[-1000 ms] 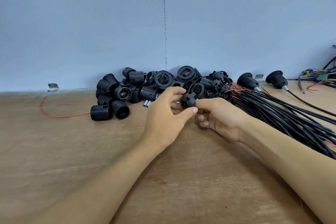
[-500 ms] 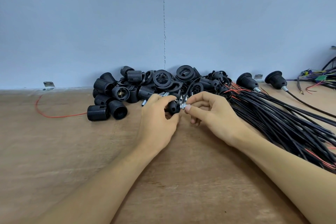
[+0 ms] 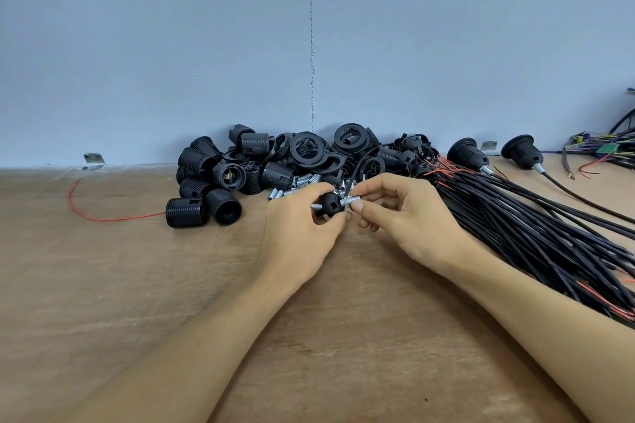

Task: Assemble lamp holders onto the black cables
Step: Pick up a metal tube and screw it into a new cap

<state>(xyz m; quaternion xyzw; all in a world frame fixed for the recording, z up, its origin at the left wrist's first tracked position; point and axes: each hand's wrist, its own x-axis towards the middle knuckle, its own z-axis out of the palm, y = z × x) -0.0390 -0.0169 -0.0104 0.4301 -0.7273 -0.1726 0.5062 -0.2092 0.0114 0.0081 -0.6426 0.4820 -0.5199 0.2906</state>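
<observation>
Because the metal tube (image 3: 348,200) likely seats in its hole, my left hand (image 3: 299,233) keeps the holder cap (image 3: 330,204) over the bench (image 3: 137,285), grip clamped on it, nearside of the parts pile (image 3: 275,165). My right hand (image 3: 405,216) pinches the tube at the cap's right; wrists angle inward, forearms converging. One black cable (image 3: 357,165) arcs up behind
</observation>
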